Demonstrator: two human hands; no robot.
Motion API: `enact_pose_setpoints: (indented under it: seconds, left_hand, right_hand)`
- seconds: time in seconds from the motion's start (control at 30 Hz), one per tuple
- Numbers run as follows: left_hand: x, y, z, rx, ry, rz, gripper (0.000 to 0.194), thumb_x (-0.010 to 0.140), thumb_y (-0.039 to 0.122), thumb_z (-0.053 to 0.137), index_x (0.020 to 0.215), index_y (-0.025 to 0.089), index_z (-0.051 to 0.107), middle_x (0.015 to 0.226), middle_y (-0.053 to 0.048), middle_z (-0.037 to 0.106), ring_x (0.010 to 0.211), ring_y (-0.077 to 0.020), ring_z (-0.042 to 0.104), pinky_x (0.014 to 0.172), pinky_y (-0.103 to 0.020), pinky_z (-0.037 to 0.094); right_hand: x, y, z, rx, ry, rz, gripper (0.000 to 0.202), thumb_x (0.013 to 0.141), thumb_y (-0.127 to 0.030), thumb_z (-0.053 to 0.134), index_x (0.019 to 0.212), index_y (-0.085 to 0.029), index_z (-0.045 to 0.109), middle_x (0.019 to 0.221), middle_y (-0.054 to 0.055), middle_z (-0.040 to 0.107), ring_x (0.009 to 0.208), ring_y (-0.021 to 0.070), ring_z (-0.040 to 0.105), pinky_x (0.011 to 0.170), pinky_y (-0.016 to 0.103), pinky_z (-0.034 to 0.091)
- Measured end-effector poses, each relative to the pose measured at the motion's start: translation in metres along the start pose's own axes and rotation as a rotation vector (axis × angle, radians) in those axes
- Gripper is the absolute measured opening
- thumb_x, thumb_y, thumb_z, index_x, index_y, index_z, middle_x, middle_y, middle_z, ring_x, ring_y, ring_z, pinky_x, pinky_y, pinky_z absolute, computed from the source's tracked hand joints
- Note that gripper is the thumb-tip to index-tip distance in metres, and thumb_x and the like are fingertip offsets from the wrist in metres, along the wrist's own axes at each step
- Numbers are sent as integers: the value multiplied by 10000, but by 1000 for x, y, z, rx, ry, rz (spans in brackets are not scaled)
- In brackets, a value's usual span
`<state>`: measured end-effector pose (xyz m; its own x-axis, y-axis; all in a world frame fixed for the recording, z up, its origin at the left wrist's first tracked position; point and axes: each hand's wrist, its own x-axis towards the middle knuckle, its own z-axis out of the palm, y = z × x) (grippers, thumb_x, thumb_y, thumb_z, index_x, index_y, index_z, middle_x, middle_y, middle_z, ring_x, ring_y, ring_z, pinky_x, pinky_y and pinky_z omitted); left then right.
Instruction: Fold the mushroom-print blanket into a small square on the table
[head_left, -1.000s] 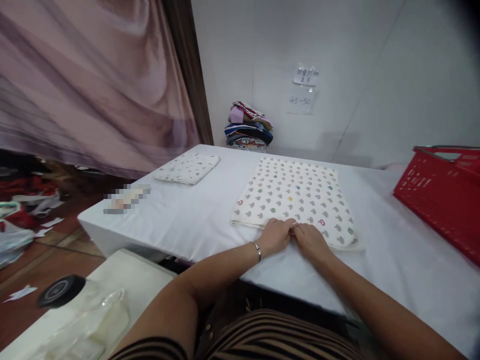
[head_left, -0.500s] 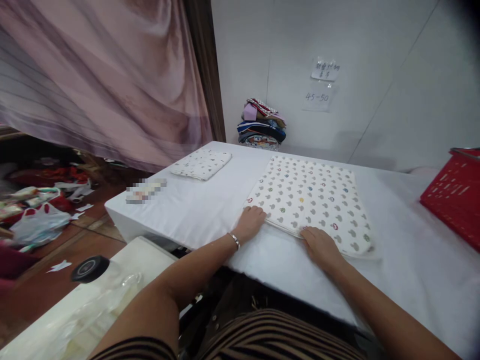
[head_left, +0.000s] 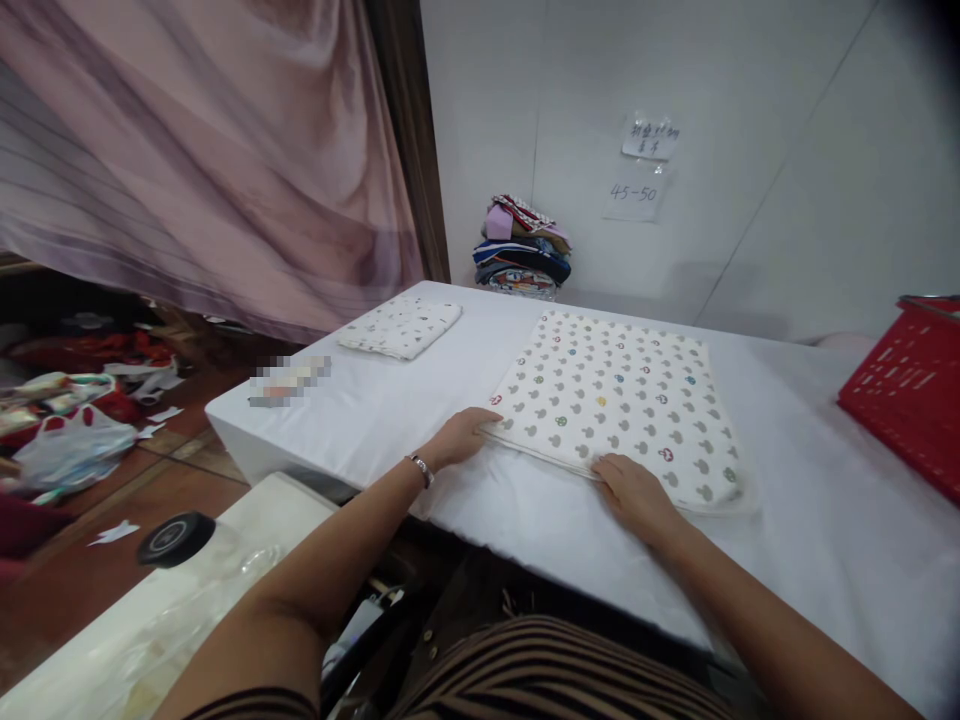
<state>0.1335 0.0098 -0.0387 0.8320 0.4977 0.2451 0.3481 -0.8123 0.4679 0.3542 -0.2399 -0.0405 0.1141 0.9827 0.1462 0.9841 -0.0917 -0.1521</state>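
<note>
A folded white cloth with grey and coloured mushroom-like prints (head_left: pixel 619 395) lies flat on the white-covered table (head_left: pixel 360 410). My left hand (head_left: pixel 463 436) is at its near left corner, fingers pressed together on the cloth's edge. My right hand (head_left: pixel 634 492) rests at the middle of the near edge, its fingertips on top of the cloth and the thumb by the edge. A smaller folded cloth with small dark prints (head_left: pixel 403 328) lies further back on the left.
A red basket (head_left: pixel 907 390) stands at the right. Stacked folded fabrics (head_left: pixel 523 250) are behind the table by the wall. A blurred-out item (head_left: pixel 289 381) lies on the left edge. A lower white surface holds a black round lid (head_left: pixel 176 538) and clear plastic.
My left hand has moved left, from on top of the near edge to the cloth's near left corner. My right hand has hardly moved.
</note>
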Motion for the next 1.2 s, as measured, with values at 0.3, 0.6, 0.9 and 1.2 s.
enact_pose_setpoints:
  seconds: [0.3, 0.6, 0.9, 1.2]
  left_hand:
    - [10, 21, 6, 190, -11, 277, 127, 851, 250, 549, 881, 219, 669, 926, -29, 660, 920, -177, 561, 820, -335, 422]
    - [1, 21, 6, 354, -23, 381, 236, 938, 228, 374, 835, 172, 579, 866, -46, 605, 857, -161, 513, 753, -299, 391]
    - [-6, 17, 8, 332, -23, 382, 221, 945, 240, 355, 880, 172, 556, 908, -48, 597, 879, -161, 523, 805, -309, 397]
    - [1, 15, 10, 289, -40, 413, 248, 937, 312, 404, 946, 210, 629, 956, -33, 614, 895, -158, 534, 806, -310, 389]
  right_hand:
    - [-1, -3, -2, -77, 3, -35, 284, 905, -161, 372, 1031, -177, 626, 980, 99, 595, 880, 208, 541, 732, 311, 427]
    - [-4, -3, 1, -67, 49, -19, 306, 902, -171, 370, 1053, -200, 635, 1024, 101, 597, 895, 212, 538, 743, 316, 423]
    - [-4, -2, 3, -38, 69, -31, 317, 915, -189, 345, 1055, -207, 628, 1036, 96, 592, 891, 210, 528, 743, 311, 412]
    - [-4, -2, 3, -37, 60, -21, 309, 907, -183, 359, 1060, -209, 625, 1009, 95, 589, 894, 208, 522, 755, 324, 421]
